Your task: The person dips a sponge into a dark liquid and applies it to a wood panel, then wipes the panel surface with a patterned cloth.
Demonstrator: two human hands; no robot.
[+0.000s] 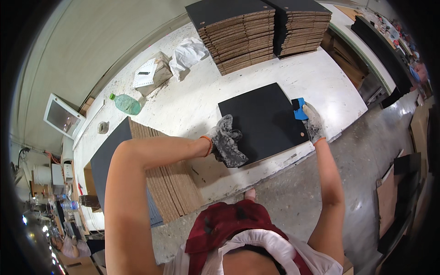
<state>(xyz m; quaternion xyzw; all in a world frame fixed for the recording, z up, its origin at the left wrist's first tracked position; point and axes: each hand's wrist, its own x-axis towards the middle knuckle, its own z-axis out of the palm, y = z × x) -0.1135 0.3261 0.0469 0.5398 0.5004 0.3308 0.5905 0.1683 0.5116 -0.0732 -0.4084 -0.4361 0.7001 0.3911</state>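
Observation:
A flat black panel (268, 123) with a pale round hole near its right front corner lies on the white worktable. My left hand (212, 136), in a stained glove with an orange cuff, is closed on a crumpled, grey-smeared rag (230, 145) over the panel's left edge. Against the right edge, my gloved right hand (313, 123) grips a small blue block-like tool (299, 109) with a dark patch; its exact kind is not clear. The fingers of my left hand are largely hidden by the rag.
Two tall stacks of black-faced boards (243, 39) stand at the back. Another board stack (169, 183) sits left, under my left forearm. A green bottle (127, 104), a box (153, 73) and a white cloth (187, 56) lie behind it. The worktable's front edge (275, 166) borders a concrete floor.

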